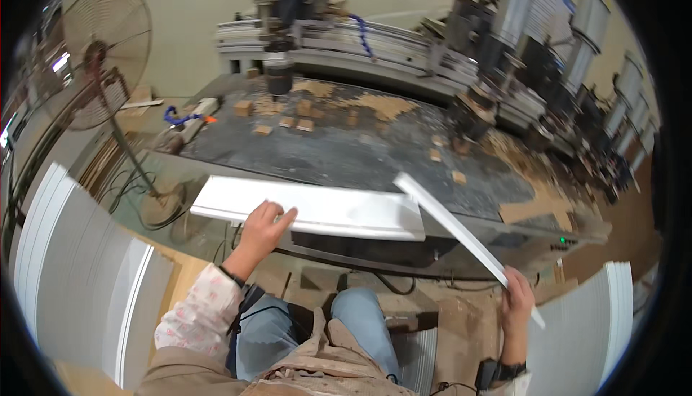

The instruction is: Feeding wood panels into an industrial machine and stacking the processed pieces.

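Holding narrow white strip slantwise in right grip, closed round it near lower end. With half-curled left grip, touching wide white panel by front edge of dark table; hard to tell if pinching.

White panel, crosswise, narrow white piece, slanting by its right end

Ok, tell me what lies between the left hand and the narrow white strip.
The right part of the wide white panel lies there, the head view shows.
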{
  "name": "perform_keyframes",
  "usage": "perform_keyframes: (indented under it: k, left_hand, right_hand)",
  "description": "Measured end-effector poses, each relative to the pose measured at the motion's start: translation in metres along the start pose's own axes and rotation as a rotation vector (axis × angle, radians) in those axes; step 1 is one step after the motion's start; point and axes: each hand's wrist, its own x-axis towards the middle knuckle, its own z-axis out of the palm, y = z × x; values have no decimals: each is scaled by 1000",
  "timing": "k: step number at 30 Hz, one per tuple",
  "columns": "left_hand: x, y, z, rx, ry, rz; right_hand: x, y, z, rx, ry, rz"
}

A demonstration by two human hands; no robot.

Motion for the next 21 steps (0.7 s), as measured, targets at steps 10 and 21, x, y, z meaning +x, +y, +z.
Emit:
perform_keyframes:
  k: [10,21]
  left_hand:
    - [-201,30,-210,450,-69,-411]
    - [-367,77,-333,872,-156,-847]
  right_hand:
    - [173,-109,241,161,19,-465]
    - [228,-99,342,190,-243,-301]
